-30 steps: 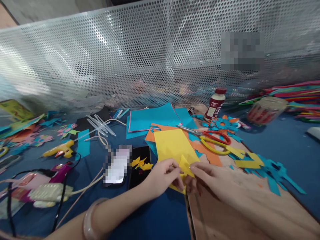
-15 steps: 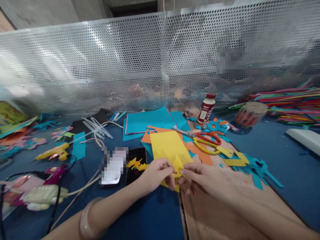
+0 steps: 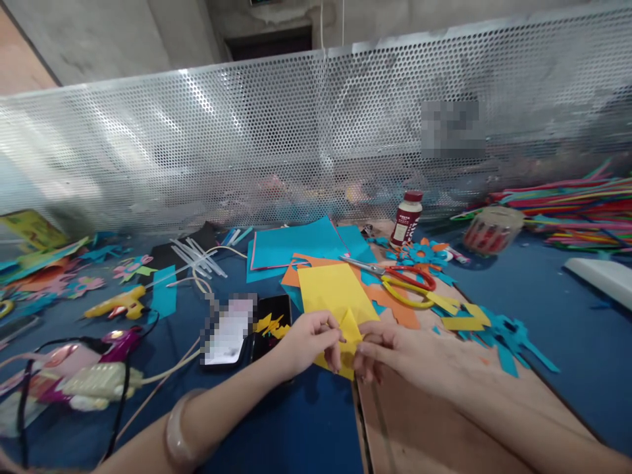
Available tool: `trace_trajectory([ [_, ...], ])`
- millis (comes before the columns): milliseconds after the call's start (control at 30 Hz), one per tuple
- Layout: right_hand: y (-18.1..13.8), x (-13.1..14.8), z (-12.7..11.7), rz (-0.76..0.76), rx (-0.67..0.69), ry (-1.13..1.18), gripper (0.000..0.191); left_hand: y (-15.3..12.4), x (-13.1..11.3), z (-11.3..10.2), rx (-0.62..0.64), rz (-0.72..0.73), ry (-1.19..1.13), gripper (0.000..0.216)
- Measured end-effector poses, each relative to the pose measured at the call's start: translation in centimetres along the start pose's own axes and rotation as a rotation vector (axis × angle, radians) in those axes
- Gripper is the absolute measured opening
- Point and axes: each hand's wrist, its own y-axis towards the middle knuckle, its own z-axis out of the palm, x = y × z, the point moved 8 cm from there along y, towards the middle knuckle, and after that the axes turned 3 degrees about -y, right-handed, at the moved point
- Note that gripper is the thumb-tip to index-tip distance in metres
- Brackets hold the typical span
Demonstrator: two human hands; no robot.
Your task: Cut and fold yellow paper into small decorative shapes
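Lower centre: left hand (image 3: 312, 340) and right hand (image 3: 402, 350) both pinch small folded yellow paper triangle (image 3: 349, 324); uneven pull could skew or tear it.

Head-worn view, looking forward and down across the worktop (image 3: 316, 434)
The single camera sits on the person's head, behind and above the hands (image 3: 309, 342), which fall near, just below mid-picture; the forearms (image 3: 237, 405) enter from below. Farther off, it faces a perforated metal screen (image 3: 286, 131) and, over that, a wall (image 3: 178, 33).
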Motion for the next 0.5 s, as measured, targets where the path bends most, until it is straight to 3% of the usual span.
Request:
trace_trajectory([
  [133, -0.5, -0.2, -0.4, 0.062, -0.035, -0.074, 0.036, -0.3, -0.1, 0.7, 0.026, 0.009, 0.052, 0.014],
  [267, -1.5, 0.9, -0.9, 0.001, -0.123, -0.299, 0.016, -1.2, -0.2, 2.1, 0.102, -0.012, 0.132, 0.014],
  [367, -2.0, 1.5, -1.2, -0.034, -0.239, -0.511, 0.027, -1.8, -0.2, 2.8, 0.134, -0.039, 0.216, 0.009],
  [500, -1.9, 0.9, -1.2, 0.009, -0.297, -0.47, 0.023, -2.1, -0.3, 3.1, 0.124, -0.052, 0.267, 0.006],
])
